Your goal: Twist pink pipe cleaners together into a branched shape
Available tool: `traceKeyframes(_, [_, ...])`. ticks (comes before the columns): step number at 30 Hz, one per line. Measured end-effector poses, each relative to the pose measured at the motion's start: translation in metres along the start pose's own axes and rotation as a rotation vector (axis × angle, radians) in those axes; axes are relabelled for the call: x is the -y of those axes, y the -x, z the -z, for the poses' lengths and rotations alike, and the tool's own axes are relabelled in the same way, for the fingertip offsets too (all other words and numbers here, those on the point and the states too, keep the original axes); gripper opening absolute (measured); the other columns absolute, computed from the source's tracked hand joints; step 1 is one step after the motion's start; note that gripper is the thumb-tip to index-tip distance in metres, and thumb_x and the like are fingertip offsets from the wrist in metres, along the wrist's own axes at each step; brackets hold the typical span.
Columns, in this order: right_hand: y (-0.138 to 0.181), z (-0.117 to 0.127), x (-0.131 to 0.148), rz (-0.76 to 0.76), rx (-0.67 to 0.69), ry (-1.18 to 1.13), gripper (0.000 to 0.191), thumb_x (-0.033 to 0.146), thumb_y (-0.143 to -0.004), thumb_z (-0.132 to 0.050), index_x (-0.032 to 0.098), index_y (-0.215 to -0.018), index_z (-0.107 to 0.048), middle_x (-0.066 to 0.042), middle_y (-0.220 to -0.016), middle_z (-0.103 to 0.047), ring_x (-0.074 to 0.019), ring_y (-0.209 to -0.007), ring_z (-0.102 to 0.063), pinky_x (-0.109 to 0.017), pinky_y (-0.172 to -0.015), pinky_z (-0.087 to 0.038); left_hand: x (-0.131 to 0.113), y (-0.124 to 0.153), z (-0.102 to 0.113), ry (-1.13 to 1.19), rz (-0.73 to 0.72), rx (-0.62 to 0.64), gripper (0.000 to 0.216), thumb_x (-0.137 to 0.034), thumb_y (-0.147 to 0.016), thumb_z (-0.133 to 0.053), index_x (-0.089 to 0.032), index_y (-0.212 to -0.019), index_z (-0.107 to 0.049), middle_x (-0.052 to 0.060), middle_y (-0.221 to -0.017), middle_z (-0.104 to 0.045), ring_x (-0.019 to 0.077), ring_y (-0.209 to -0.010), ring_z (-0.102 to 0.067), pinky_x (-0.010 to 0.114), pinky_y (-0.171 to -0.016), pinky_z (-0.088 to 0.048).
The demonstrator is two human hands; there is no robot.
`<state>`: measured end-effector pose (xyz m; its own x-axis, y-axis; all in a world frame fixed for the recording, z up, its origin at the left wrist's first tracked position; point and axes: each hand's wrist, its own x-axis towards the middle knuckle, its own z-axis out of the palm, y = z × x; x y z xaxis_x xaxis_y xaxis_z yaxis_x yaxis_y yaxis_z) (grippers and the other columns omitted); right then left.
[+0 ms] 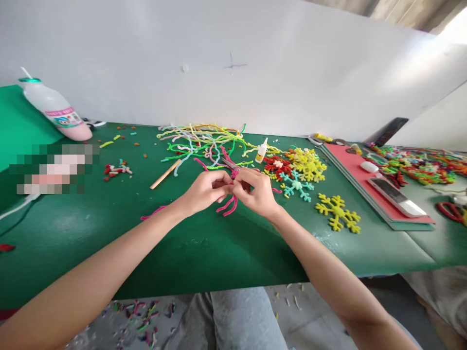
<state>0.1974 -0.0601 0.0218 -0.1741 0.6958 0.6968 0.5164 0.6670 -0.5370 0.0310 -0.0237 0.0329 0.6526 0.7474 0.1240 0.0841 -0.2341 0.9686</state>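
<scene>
Both hands meet over the middle of the green table, fingertips pinched close together. Between them is a magenta pipe cleaner piece, its fuzzy strands hanging below and showing above the fingers. My left hand is closed on one part of it, and my right hand is closed on it from the other side. The exact grip point is partly hidden by the fingers. Just behind the hands lie scissors, partly covered. A wooden stick rests left of them, and a loose magenta pipe cleaner lies by my left forearm.
Loose pipe cleaners are heaped at the back. A small glue bottle stands near finished snowflakes, among them a yellow snowflake and a turquoise one. Rightward lie a red folder and a phone; a drink bottle is far left.
</scene>
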Motion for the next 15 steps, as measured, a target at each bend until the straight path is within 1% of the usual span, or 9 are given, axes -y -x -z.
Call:
traceKeyframes(2, [0.000, 0.000, -0.001, -0.031, 0.006, -0.012, 0.020, 0.012, -0.078, -0.050, 0.018, -0.060, -0.045, 0.004, -0.057, -0.043, -0.0089, -0.054, -0.037, -0.025, -0.055, -0.031, 0.001, 0.000, 0.000, 0.013, -0.008, -0.006, 0.019, -0.029, -0.082, -0.066, -0.015, -0.073, -0.056, -0.005, -0.054, -0.047, 0.0077, -0.049, -0.044, 0.021, -0.048, -0.033])
traceKeyframes(3, [-0.001, 0.000, -0.002, -0.083, 0.029, -0.053, 0.020, 0.014, -0.080, -0.051, 0.018, -0.062, -0.047, 0.004, -0.057, -0.044, -0.0088, -0.053, -0.037, -0.024, -0.054, -0.031, 0.000, 0.001, 0.000, 0.020, -0.012, -0.008, 0.018, -0.028, -0.082, -0.066, -0.015, -0.073, -0.056, -0.005, -0.055, -0.047, 0.0076, -0.050, -0.045, 0.021, -0.048, -0.033])
traceKeyframes(5, [-0.002, 0.002, -0.006, -0.225, 0.100, -0.207, 0.022, 0.022, -0.087, -0.050, 0.018, -0.066, -0.050, 0.003, -0.057, -0.047, -0.0090, -0.052, -0.040, -0.024, -0.053, -0.033, -0.001, 0.001, 0.001, 0.044, -0.021, -0.014, 0.018, -0.027, -0.082, -0.066, -0.015, -0.073, -0.056, -0.005, -0.056, -0.049, 0.0075, -0.050, -0.046, 0.021, -0.049, -0.034])
traceKeyframes(7, [-0.003, 0.004, -0.010, -0.342, 0.182, -0.393, 0.028, 0.031, -0.093, -0.047, 0.018, -0.069, -0.051, 0.003, -0.057, -0.049, -0.0094, -0.052, -0.044, -0.024, -0.053, -0.035, -0.001, 0.000, 0.002, 0.075, -0.031, -0.029, 0.019, -0.028, -0.084, -0.065, -0.016, -0.073, -0.055, -0.004, -0.057, -0.051, 0.0075, -0.050, -0.047, 0.022, -0.050, -0.035])
traceKeyframes(10, [-0.003, 0.006, -0.012, -0.395, 0.261, -0.552, 0.034, 0.037, -0.094, -0.048, 0.018, -0.066, -0.048, 0.003, -0.057, -0.050, -0.0093, -0.050, -0.046, -0.024, -0.051, -0.038, 0.000, -0.001, 0.002, 0.131, -0.026, -0.044, 0.021, -0.028, -0.086, -0.062, -0.016, -0.072, -0.054, -0.004, -0.055, -0.051, 0.0072, -0.048, -0.047, 0.021, -0.047, -0.033])
traceKeyframes(12, [-0.003, 0.005, -0.012, -0.409, 0.266, -0.615, 0.034, 0.038, -0.093, -0.050, 0.018, -0.066, -0.049, 0.003, -0.057, -0.051, -0.0090, -0.049, -0.047, -0.023, -0.049, -0.038, 0.002, -0.002, 0.002, 0.179, -0.012, -0.033, 0.020, -0.028, -0.086, -0.062, -0.015, -0.073, -0.054, -0.004, -0.056, -0.052, 0.0071, -0.048, -0.047, 0.021, -0.047, -0.033])
traceKeyframes(15, [-0.002, 0.000, -0.011, -0.453, 0.216, -0.735, 0.031, 0.037, -0.091, -0.054, 0.018, -0.067, -0.051, 0.003, -0.055, -0.050, -0.0089, -0.047, -0.048, -0.023, -0.046, -0.038, 0.005, -0.002, 0.000, 0.223, -0.026, -0.020, 0.019, -0.029, -0.087, -0.062, -0.015, -0.077, -0.054, -0.003, -0.061, -0.055, 0.0086, -0.053, -0.052, 0.022, -0.052, -0.039])
